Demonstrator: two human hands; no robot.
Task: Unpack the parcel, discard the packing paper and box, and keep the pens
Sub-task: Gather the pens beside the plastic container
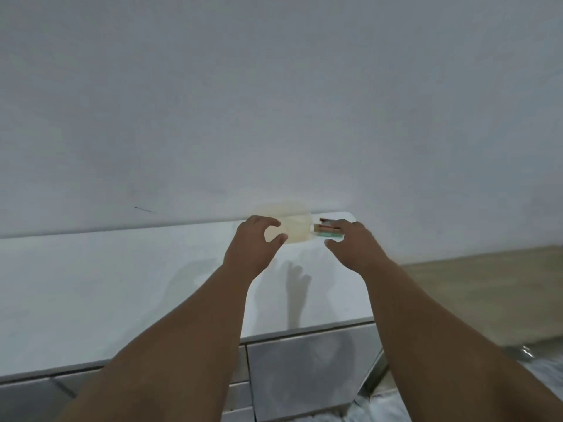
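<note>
Over the white counter (122, 284) the left hand (254, 239) hangs, thumb and fingers curved apart, holding nothing. At its 1 o'clock lies the pale, blurred parcel (297, 228); at the parcel's 3 o'clock is a coloured pack (327, 232), perhaps the pens. The right hand (350, 243) spreads over it; contact is unclear. I judge this the reaching step; next, the 2 hands must grip the parcel.
</note>
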